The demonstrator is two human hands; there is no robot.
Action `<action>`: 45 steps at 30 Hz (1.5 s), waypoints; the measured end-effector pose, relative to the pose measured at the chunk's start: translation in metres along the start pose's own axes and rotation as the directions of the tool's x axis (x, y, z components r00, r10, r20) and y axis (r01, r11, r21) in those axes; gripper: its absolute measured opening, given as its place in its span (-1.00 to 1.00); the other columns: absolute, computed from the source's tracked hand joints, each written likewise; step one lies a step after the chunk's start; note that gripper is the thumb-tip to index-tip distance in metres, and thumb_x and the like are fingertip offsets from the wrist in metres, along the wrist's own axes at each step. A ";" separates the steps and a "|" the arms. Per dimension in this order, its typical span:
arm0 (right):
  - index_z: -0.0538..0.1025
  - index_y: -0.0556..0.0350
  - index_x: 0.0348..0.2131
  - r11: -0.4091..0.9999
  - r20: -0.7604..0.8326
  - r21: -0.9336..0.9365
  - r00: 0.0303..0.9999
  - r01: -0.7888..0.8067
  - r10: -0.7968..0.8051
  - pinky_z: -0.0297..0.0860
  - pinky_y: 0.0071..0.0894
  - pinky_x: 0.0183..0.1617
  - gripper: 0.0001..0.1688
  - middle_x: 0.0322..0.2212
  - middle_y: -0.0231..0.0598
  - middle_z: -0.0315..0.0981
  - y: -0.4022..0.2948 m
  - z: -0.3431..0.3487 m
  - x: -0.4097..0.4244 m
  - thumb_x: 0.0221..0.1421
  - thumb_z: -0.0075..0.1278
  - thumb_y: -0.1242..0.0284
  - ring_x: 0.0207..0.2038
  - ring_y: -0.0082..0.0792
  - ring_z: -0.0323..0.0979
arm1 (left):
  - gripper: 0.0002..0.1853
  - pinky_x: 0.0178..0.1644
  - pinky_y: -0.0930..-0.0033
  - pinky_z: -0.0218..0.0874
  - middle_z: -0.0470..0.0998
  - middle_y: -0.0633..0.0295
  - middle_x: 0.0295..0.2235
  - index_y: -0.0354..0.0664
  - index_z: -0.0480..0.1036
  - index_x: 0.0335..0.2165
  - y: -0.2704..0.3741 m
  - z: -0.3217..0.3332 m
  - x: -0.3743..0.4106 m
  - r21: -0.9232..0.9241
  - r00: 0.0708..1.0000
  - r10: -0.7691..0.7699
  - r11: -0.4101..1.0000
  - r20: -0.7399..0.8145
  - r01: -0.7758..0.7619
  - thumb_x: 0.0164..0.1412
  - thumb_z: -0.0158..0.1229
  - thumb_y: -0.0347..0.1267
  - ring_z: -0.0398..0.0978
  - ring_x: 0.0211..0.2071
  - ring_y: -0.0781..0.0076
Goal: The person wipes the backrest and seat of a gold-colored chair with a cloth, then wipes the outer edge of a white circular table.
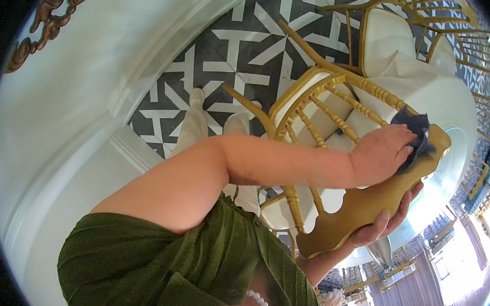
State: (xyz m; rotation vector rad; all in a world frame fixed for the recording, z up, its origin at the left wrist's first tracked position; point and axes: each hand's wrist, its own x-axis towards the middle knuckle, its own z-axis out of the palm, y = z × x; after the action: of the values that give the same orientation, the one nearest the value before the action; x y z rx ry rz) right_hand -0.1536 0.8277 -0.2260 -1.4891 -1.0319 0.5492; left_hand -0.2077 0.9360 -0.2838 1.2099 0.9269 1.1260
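Note:
A gold-coloured wooden chair with turned back spindles (318,105) stands tilted in the view, its broad top rail (366,205) towards me. My left hand (383,153) holds a crumpled dark cloth (412,123) against the upper end of that rail, the fingers partly hidden by cloth. From below, my right hand (384,226) grips the rail's outer edge, the thumb on the near side and fingertips showing at the edge. The chair has a pale seat cushion (294,98).
A white-covered round table (431,92) stands beyond the chair, with another gold chair (387,39) beside it. A white moulded wall (71,109) runs along the left, above a black-and-white patterned floor (235,61). More gold chairs stand farther off.

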 end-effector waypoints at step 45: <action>0.31 0.35 0.18 0.989 0.057 -0.128 0.996 0.073 -0.066 -0.08 0.11 0.44 -0.30 0.34 0.14 -0.03 -0.007 0.022 -0.005 0.14 -0.18 0.27 0.42 -0.01 -0.12 | -0.82 -0.10 0.05 0.33 0.50 0.03 -0.26 -0.20 0.50 -0.24 -0.187 -0.150 -0.076 0.593 0.987 -0.037 0.796 -0.155 0.123 0.18 0.09 -0.39 0.45 -0.18 -0.03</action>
State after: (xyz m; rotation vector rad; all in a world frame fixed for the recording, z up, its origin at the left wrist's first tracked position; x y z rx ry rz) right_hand -0.1760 0.8354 -0.2251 -1.5534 -1.1750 0.4816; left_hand -0.3408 0.8961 -0.4930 1.5957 1.5051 0.8700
